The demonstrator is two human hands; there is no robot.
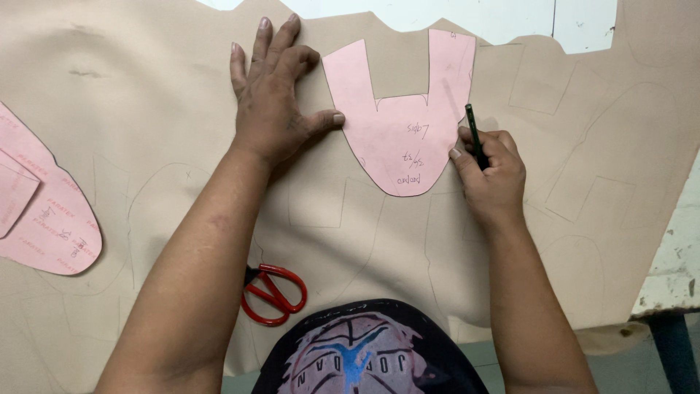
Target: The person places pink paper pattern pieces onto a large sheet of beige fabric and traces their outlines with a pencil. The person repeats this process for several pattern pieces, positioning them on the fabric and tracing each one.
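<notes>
Pink card, cut as a U-shaped pattern piece point(405, 131) with two upright tabs and a rounded lobe, is lying flat on the broad tan sheet of leather-like material point(146, 109) covering the table. The left hand point(271, 102) is pressing down beside the pattern's left edge, fingers spread wide and flat, thumb tip touching the card. The right hand point(490, 169) is pinching a slim dark pencil point(474, 135) between thumb and curled fingers, its lower end resting at the pattern's right edge.

Judging by the faint outlines already drawn across the tan sheet, several tracings are done. I cannot tell how much of this piece's outline is drawn; the pencil is sitting partway along the right side.

Its long axis is running away from the person, rounded lobe pointing toward the body and tabs toward the far edge.

Red-handled scissors point(273, 293) are lying near the body, and another pink card pattern point(47, 219) is resting at far left.
</notes>
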